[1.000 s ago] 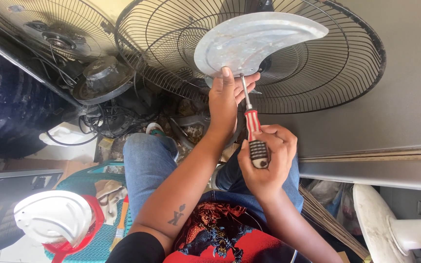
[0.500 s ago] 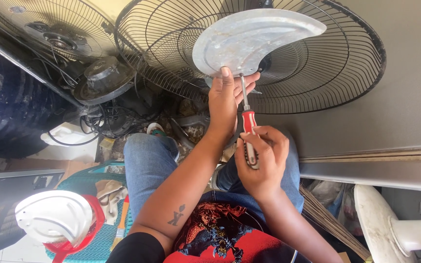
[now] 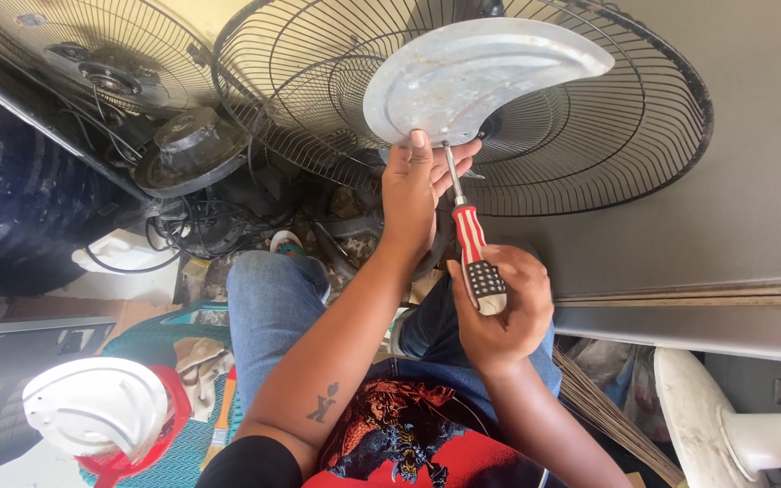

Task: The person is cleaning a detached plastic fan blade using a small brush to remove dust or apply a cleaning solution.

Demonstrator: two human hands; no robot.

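A grey wall (image 3: 752, 181) stands right of the hands, daylight falling on the pale floor (image 3: 20, 465) at lower left.

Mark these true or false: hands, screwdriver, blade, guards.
1. The right hand holds a screwdriver with a red-and-white striped handle. True.
2. The left hand rests on the knee. False: it grips the lower edge of the grey metal fan blade.
3. The screwdriver tip points down at the floor. False: the shaft runs up toward the blade's base, beside the left hand's fingers.
4. A black wire fan guard sits behind the blade. True.
5. Only one wire guard is in view. False: a second guard lies at upper left.
6. A white round part lies at lower left. True.
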